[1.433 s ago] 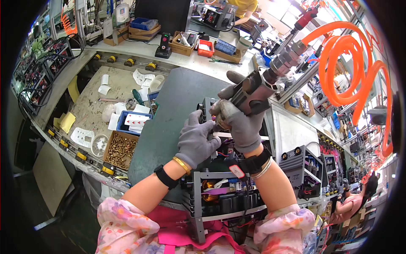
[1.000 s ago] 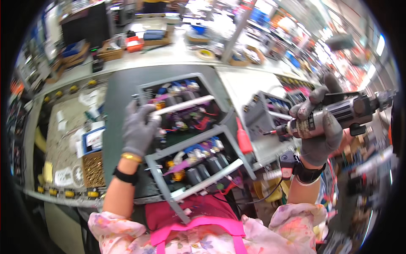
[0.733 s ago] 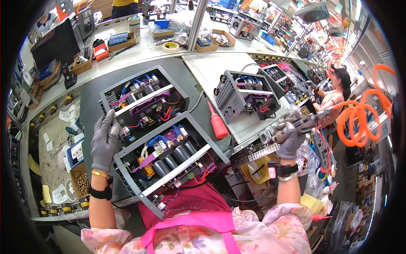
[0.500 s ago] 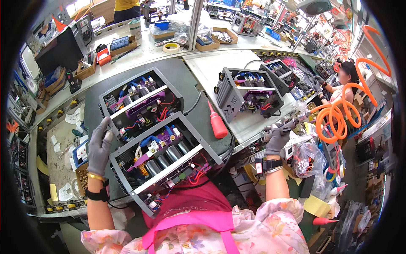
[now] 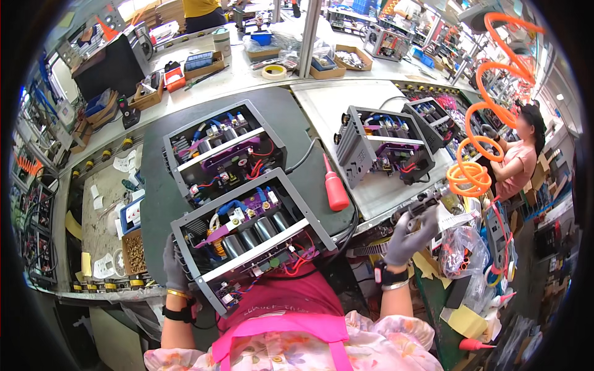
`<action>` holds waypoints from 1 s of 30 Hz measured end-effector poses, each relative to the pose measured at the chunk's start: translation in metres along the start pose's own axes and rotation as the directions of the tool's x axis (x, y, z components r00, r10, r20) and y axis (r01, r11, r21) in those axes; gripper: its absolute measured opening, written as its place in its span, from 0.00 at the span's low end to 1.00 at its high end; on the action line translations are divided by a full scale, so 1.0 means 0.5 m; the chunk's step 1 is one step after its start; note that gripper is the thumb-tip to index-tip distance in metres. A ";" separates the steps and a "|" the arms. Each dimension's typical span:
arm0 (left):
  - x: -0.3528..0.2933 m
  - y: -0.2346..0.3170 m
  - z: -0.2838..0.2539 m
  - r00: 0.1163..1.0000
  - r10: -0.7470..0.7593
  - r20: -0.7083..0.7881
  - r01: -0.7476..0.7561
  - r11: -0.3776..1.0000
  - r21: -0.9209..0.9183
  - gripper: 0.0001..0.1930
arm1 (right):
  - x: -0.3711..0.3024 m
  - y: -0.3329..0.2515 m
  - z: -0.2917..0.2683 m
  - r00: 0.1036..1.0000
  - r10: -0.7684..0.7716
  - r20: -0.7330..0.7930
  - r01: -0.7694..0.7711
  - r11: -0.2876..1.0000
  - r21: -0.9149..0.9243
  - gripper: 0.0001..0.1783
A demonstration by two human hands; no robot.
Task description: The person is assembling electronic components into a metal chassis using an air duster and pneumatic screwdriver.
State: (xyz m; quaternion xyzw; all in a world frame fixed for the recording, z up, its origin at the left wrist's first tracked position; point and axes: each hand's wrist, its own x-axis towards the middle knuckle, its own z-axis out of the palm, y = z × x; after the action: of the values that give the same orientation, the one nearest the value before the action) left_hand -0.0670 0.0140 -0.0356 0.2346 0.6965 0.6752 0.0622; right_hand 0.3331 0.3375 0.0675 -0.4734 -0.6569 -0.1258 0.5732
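Note:
Directly in front of me sits an open grey metal chassis [image 5: 226, 272] with a purple circuit board, black cylindrical capacitors and coloured wires inside. My left hand [image 5: 175, 267], in a grey glove, is against its left side; the fingers are mostly hidden there. To the right of the chassis, my gloved right hand [image 5: 405, 240] is raised with its fingers apart. Just beyond those fingers is a grey metal air tool [image 5: 427, 201], near the lower end of an orange coiled hose [image 5: 468, 179]. A second, similar chassis [image 5: 226, 151] stands behind the near one.
A red squeeze bottle [image 5: 335, 188] stands right of the chassis. Two more units, one a grey chassis [image 5: 356, 148], stand on the white board at right. A box of brass screws [image 5: 133, 252] lies left. A co-worker [image 5: 520, 154] sits far right.
My left hand has gone from the far chassis's corner down to the near chassis's side. My right hand has dropped lower, its fingers now spread. The orange hose hangs more stretched, and the view has shifted.

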 end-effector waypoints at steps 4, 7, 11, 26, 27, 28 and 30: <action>-0.030 0.024 0.035 0.821 -0.509 0.259 0.544 0.562 -0.623 0.19 | -0.021 -0.063 0.040 0.786 -0.217 0.578 0.035 0.950 0.310 0.27; -0.053 0.078 0.071 0.902 -0.397 0.169 0.424 0.738 -0.525 0.16 | -0.058 -0.055 0.117 0.637 -0.288 0.715 0.186 0.958 0.220 0.37; -0.064 0.108 0.080 0.997 0.059 0.049 -0.065 0.988 0.141 0.15 | -0.073 -0.067 0.157 0.536 -0.159 0.829 0.242 0.970 0.030 0.51; -0.059 0.067 0.065 0.991 0.028 0.131 -0.072 0.936 0.344 0.14 | 0.080 -0.216 -0.053 0.903 0.388 0.188 -0.381 0.516 0.767 0.35; -0.062 0.076 0.071 0.995 0.019 0.099 -0.047 0.957 0.286 0.15 | 0.083 -0.220 -0.059 0.903 0.387 0.185 -0.379 0.518 0.767 0.35; -0.062 0.087 0.076 0.995 0.021 0.101 -0.049 0.958 0.283 0.15 | 0.084 -0.222 -0.065 0.902 0.361 0.236 -0.390 0.449 0.804 0.36; -0.059 0.098 0.084 0.979 0.179 0.102 -0.205 0.891 0.405 0.15 | 0.100 -0.241 -0.070 0.903 0.326 0.281 -0.396 0.377 0.837 0.38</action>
State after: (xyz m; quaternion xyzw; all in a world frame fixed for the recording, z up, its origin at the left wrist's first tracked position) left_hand -0.0122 0.0393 0.0018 0.3308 0.7945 0.5081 -0.0344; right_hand 0.2682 0.2739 0.1675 -0.2453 -0.5254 0.3745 0.7235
